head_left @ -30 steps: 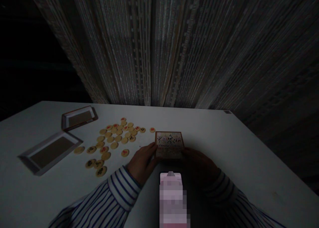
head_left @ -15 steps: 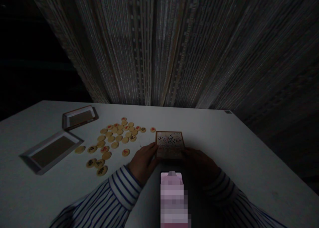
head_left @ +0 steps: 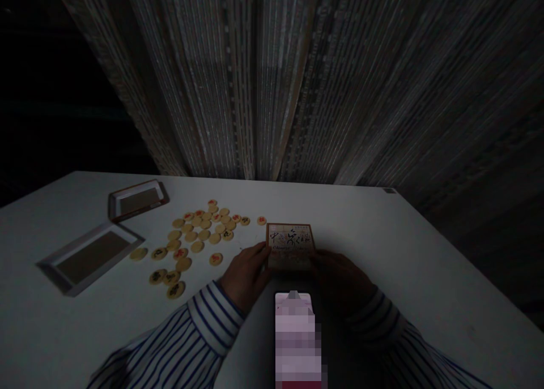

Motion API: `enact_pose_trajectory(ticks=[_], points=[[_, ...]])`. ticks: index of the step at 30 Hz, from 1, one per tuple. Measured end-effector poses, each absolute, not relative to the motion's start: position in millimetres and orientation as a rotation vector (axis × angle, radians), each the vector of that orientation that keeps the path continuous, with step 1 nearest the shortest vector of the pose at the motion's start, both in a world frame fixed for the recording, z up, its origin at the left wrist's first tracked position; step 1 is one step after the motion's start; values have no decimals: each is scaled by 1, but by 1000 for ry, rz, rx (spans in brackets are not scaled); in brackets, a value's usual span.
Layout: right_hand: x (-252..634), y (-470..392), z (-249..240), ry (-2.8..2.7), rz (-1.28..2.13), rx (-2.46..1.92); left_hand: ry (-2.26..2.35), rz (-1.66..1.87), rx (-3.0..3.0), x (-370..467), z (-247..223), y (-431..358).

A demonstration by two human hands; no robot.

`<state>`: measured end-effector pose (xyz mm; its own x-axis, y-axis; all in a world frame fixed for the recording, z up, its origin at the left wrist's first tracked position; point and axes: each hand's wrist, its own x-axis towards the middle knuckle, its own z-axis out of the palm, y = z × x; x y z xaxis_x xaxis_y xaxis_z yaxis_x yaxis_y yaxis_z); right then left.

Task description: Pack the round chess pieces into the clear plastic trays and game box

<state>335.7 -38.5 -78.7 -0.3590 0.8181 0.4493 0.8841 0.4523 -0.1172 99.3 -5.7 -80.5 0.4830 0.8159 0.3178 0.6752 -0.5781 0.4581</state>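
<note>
Head view: the left hand (head_left: 244, 276) and right hand (head_left: 345, 278) grasp opposite side edges of the printed box (head_left: 291, 245), near centre; against the preceding pictures, grip and box position are unchanged, only the framing shifting slightly; handling therefore appears static; round pieces (head_left: 205, 224) lie scattered left; two open trays (head_left: 91, 259) stand farther left.

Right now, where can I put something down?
On the table, the widest bare patch lies right of the right hand. Another: between the nearer tray and the left sleeve. Round pieces crowd the space between that tray and the left hand. The box and a phone fill the middle.
</note>
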Motion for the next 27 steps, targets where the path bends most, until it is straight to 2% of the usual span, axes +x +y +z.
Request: enact_pose_trajectory(ticks=[13,20,27], points=[[329,-38,-85,-2230,-275,-1370,1272,710,2550,99,-74,-7],[329,-38,-82,-2260,-301,-1418,1331,858,2614,105,-68,-7],[330,-38,-89,-2189,-301,-1422,1324,601,2707,132,-52,5]])
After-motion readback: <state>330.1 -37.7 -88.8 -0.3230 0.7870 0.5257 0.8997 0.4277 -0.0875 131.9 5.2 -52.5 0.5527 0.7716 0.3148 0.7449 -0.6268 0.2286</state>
